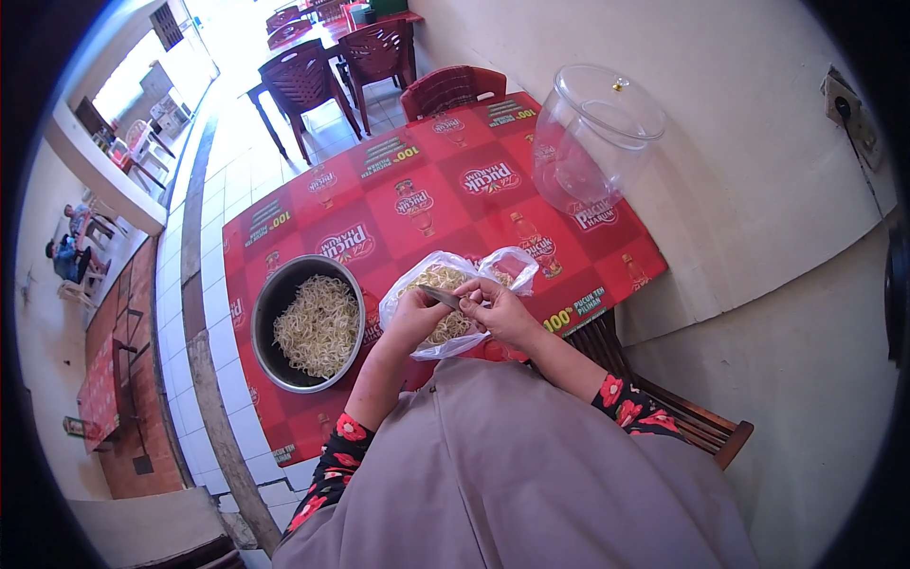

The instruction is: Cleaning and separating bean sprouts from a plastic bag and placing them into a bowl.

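A clear plastic bag (424, 277) holding pale bean sprouts lies on the red table (445, 190) in front of me. My left hand (414, 318) rests over the bag and grips a small knife (442, 298), blade pointing right. My right hand (502, 308) is beside it, fingers pinched on something small at the blade, likely a sprout. A round metal pot (284, 284) with several sprouts inside sits to the left of the bag.
A large clear plastic jar (592, 133) with a lid stands at the table's far right by the wall. Red plastic chairs (308, 81) and another table lie beyond. A wooden chair (692, 422) is under me at right. People sit far left.
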A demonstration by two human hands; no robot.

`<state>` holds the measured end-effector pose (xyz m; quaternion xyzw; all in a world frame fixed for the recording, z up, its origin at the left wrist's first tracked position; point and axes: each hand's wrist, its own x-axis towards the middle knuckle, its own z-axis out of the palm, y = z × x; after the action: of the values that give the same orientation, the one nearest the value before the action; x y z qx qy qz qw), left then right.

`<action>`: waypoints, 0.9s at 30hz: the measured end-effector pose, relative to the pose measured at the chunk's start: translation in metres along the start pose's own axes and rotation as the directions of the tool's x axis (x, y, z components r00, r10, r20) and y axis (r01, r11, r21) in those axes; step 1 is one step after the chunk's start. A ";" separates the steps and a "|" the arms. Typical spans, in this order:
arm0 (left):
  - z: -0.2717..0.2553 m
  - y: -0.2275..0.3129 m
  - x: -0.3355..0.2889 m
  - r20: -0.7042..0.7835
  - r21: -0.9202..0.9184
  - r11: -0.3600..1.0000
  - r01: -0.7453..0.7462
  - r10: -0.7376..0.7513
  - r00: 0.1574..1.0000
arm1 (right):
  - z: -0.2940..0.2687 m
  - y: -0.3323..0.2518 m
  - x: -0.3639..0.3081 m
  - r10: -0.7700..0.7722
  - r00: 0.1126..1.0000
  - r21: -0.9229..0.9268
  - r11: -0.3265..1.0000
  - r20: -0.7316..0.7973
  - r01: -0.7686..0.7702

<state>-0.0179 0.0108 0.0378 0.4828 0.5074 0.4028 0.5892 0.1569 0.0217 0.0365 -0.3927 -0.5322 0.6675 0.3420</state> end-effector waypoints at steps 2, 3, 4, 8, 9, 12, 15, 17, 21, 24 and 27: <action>0.002 0.000 0.001 -0.006 0.056 0.998 -0.023 0.024 1.000 | -0.002 0.003 0.001 0.011 1.000 0.149 0.989 0.008 -0.012; 0.003 -0.005 0.003 0.000 0.112 0.991 -0.069 0.069 0.998 | -0.004 0.004 0.001 0.010 1.000 0.148 0.989 0.009 -0.012; 0.002 -0.008 0.004 0.007 0.167 0.979 -0.114 0.114 0.993 | -0.005 0.005 0.002 0.030 0.999 0.169 0.985 0.018 -0.033; 0.007 -0.001 0.002 0.017 0.340 0.936 -0.088 0.088 0.996 | -0.013 0.011 0.004 0.084 0.996 0.146 0.986 -0.029 -0.079; 0.010 0.003 0.000 0.031 0.343 0.938 -0.050 0.042 0.999 | -0.014 0.013 0.005 0.084 0.996 0.146 0.986 -0.028 -0.079; 0.009 0.009 -0.006 0.017 0.364 0.931 -0.032 0.028 0.999 | -0.023 0.018 0.012 0.057 0.991 0.222 0.975 -0.121 -0.029; -0.008 0.006 -0.013 -0.071 0.354 0.935 -0.029 0.058 0.996 | -0.046 0.013 0.023 0.096 0.964 0.166 0.985 -0.247 -0.056; -0.031 -0.001 -0.020 -0.203 0.349 0.937 0.007 0.068 0.977 | -0.057 0.007 0.028 0.158 0.935 0.108 0.986 -0.319 -0.129; -0.086 -0.022 -0.042 -0.467 0.456 0.886 0.079 0.163 0.869 | -0.073 0.001 0.035 0.193 0.901 0.022 0.979 -0.388 -0.201; -0.129 -0.044 -0.059 -0.618 0.535 0.814 0.227 0.194 0.762 | -0.086 0.009 0.039 0.203 0.905 -0.021 0.974 -0.374 -0.227; -0.154 -0.053 -0.081 -0.693 0.631 0.642 0.435 0.216 0.688 | -0.076 0.001 0.036 0.209 0.896 -0.026 0.971 -0.392 -0.237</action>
<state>-0.1842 -0.0540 0.0000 0.4503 0.8451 0.2663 0.1099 0.2079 0.0869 0.0207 -0.5870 -0.4298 0.5919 0.3469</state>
